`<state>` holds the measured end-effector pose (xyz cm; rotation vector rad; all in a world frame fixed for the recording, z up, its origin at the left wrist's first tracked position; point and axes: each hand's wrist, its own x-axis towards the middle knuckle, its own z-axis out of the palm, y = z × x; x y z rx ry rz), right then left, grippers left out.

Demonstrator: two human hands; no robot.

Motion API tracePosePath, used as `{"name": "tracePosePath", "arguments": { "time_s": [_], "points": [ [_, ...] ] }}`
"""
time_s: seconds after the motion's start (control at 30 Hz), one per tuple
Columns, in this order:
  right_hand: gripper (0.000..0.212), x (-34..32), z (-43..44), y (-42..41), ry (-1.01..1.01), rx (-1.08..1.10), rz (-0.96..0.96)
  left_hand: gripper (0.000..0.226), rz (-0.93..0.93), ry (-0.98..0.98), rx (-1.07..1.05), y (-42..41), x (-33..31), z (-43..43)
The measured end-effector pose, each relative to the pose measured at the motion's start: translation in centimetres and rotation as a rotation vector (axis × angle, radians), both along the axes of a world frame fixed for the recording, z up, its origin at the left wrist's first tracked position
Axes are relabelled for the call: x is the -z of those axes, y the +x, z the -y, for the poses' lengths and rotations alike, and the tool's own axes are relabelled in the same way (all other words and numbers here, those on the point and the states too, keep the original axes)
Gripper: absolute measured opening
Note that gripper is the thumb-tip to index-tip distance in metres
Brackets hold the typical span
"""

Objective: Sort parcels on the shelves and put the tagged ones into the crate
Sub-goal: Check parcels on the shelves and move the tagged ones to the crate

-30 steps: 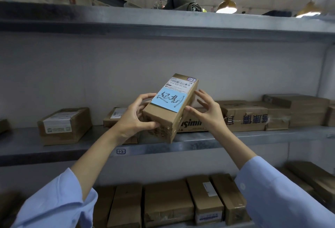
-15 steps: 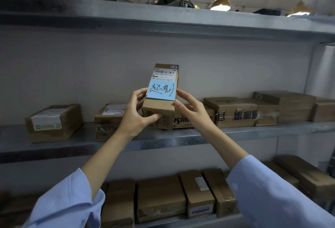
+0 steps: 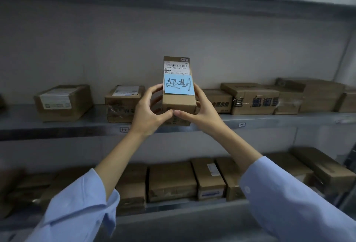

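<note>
Before shelf (image 3: 57, 127), left hand (image 3: 146, 115), right hand (image 3: 205, 113) clasp parcel (image 3: 179, 101), seemingly upright.

The parcel (image 3: 179, 101) up front is plain brown cardboard. Its tag (image 3: 178, 87) is pale blue with dark scrawled characters, and its label (image 3: 176, 67) is white, striped with a black barcode. Both sleeves (image 3: 81, 209) are light blue. The shelf (image 3: 57, 128) is dull grey metal, the wall (image 3: 96, 49) a flat off-white. A neighbouring box (image 3: 254, 101) is brown with dark blue printed characters.
</note>
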<state>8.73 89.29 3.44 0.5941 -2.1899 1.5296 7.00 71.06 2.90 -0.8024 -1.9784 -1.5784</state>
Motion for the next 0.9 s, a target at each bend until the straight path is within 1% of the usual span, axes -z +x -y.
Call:
{"name": "tracePosePath", "arguments": {
  "time_s": [0.1, 0.2, 0.27, 0.47, 0.73, 0.9],
  "points": [
    [0.095, 1.1, 0.4, 1.2, 0.01, 0.071, -0.028, 0.072, -0.018, -0.025, 0.005, 0.9, 1.2, 0.2],
    [0.084, 2.0, 0.6, 2.9, 0.013, 0.123, -0.025, 0.073, -0.007, -0.038, 0.038, 2.1, 2.7, 0.5],
    [0.083, 2.8, 1.0, 4.5, 0.008, 0.162, -0.018, 0.074, -0.014, -0.059, 0.061, 2.8, 3.7, 0.5],
    [0.1, 6.9, 1.4, 11.2, -0.008, 0.351, 0.062, 0.076, -0.006, -0.084, 0.19, 6.5, 7.8, -0.1],
    [0.101, 15.2, -1.0, 23.6, -0.125, 0.567, 0.25, 0.078, 0.186, -0.15, 0.538, 14.7, 16.1, -4.9],
    [0.107, 19.5, -3.0, 32.8, -0.207, 0.705, 0.356, 0.079, 0.217, -0.246, 0.669, 21.3, 20.0, -9.1]
  ]
}}
